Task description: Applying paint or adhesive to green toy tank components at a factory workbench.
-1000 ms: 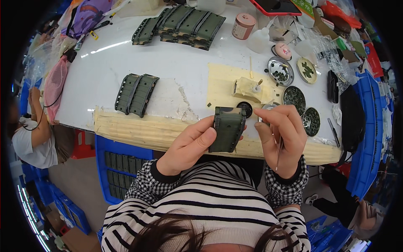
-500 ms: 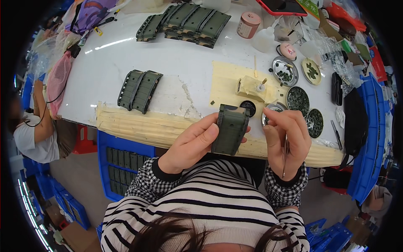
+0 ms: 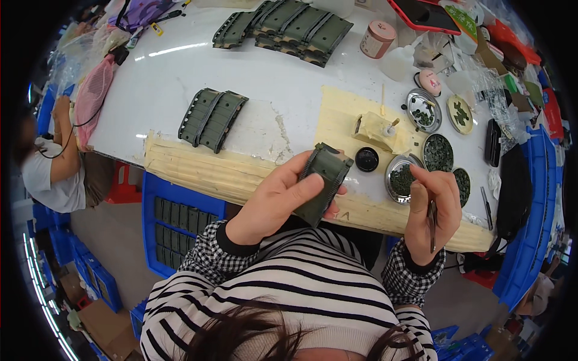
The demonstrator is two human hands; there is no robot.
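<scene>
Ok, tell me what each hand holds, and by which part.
Left hand grips the green ribbed panel across its lower half. Right hand pinches a thin dark tool near its upper end.

open white tabletop (image 3: 180,72) left, round dishes (image 3: 421,135) crowding right

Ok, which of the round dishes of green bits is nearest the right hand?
The metal dish by the right hand, beside the black cap; the other dishes sit farther back.

tool (image 3: 432,225) tip hidden in right hand (image 3: 430,207)
</scene>
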